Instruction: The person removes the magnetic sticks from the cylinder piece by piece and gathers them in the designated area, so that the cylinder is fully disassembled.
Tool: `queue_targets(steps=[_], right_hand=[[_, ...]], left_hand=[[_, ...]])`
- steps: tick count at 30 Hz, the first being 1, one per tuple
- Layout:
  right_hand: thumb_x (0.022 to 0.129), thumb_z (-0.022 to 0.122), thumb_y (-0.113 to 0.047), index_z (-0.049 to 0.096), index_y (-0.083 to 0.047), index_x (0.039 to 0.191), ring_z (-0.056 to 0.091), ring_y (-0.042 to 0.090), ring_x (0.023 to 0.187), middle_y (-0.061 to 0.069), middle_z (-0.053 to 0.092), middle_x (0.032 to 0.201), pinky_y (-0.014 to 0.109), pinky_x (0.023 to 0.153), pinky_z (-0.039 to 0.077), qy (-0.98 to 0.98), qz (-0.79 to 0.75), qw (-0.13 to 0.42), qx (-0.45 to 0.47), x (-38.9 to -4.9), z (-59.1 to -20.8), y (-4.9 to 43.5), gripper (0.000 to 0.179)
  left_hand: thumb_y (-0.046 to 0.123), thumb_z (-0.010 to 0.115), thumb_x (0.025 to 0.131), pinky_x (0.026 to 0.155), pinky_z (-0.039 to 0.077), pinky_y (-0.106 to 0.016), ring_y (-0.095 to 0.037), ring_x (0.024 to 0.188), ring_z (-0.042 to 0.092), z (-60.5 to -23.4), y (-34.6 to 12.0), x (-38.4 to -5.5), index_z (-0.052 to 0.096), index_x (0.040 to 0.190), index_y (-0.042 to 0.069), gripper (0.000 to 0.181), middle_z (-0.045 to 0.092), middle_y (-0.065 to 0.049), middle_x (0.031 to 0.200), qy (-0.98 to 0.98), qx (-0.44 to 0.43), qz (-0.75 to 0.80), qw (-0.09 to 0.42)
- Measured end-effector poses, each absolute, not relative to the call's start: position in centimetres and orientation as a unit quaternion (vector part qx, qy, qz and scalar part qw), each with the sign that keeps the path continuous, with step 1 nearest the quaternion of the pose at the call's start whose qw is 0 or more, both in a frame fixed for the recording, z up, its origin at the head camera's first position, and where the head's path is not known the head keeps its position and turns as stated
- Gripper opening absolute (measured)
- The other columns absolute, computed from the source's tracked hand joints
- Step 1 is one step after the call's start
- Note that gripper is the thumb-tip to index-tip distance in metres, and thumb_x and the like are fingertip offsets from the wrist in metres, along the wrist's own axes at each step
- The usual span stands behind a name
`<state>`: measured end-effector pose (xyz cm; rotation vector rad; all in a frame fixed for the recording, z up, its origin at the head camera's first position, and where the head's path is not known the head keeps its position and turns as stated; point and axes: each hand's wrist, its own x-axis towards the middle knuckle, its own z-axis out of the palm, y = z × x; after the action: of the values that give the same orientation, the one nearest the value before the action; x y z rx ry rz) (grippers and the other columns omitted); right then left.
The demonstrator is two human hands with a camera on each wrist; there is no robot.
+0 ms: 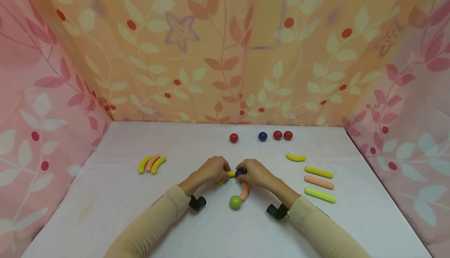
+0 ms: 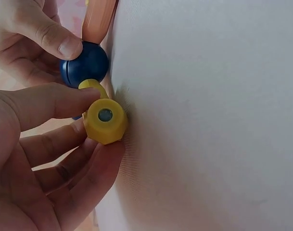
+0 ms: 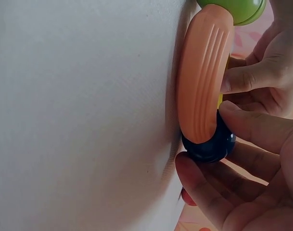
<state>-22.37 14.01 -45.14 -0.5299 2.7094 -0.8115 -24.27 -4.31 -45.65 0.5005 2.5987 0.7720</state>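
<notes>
At the middle of the table, my left hand (image 1: pixel 213 169) pinches a curved yellow rod (image 2: pixel 108 132) between thumb and fingers. A round metal inset shows in the rod's near end in the left wrist view. Its far end meets a dark blue ball (image 2: pixel 91 62), which my right hand (image 1: pixel 259 173) grips with thumb and fingertips. From the same ball a curved orange rod (image 3: pixel 204 77) runs toward the near side of the table. A green ball (image 1: pixel 235 202) sits at that rod's other end. My left fingers partly hide the yellow rod in the head view.
Two curved yellow rods and an orange one (image 1: pixel 152 163) lie to the left. Along the back are red balls (image 1: pixel 277 135) and a blue ball (image 1: pixel 262 136). At right lie a curved yellow rod (image 1: pixel 295 157) and straight yellow, orange and green rods (image 1: pixel 320 195). Patterned curtains (image 1: pixel 225 55) surround the table.
</notes>
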Motion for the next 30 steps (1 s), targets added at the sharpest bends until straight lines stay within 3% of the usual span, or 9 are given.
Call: queue_targets(steps=[6, 13, 30], right_hand=[[0.082, 0.077, -0.012, 0.071, -0.003, 0.111, 0.063, 0.019, 0.098, 0.008, 0.070, 0.102, 0.038, 0.088, 0.055, 0.934, -0.276, 0.132, -0.185, -22.3, -45.3, 14.1, 0.031], [0.082, 0.077, -0.013, 0.072, -0.003, 0.110, 0.063, 0.020, 0.102, 0.008, 0.070, 0.103, 0.039, 0.091, 0.054, 0.936, -0.272, 0.133, -0.179, -22.3, -45.1, 14.1, 0.030], [0.082, 0.077, -0.013, 0.071, -0.002, 0.111, 0.063, 0.022, 0.102, 0.010, 0.070, 0.106, 0.042, 0.092, 0.053, 0.936, -0.273, 0.135, -0.176, -22.2, -45.2, 14.2, 0.032]], left_hand=[[0.014, 0.077, 0.082, 0.057, 0.047, -0.022, -0.013, 0.068, 0.056, -45.7, -4.3, -24.1, 0.077, 0.091, 0.006, 0.012, 0.069, -0.002, 0.084, 0.927, 0.164, 0.281, 0.186], [0.021, 0.076, 0.084, 0.063, 0.048, -0.025, -0.016, 0.072, 0.056, -45.2, -4.9, -24.4, 0.074, 0.089, 0.006, 0.016, 0.066, -0.002, 0.081, 0.944, 0.104, 0.282, 0.132], [0.020, 0.078, 0.082, 0.068, 0.048, -0.025, -0.015, 0.079, 0.058, -44.3, -9.1, -24.7, 0.073, 0.098, 0.007, 0.022, 0.066, -0.003, 0.089, 0.934, 0.068, 0.332, 0.117]])
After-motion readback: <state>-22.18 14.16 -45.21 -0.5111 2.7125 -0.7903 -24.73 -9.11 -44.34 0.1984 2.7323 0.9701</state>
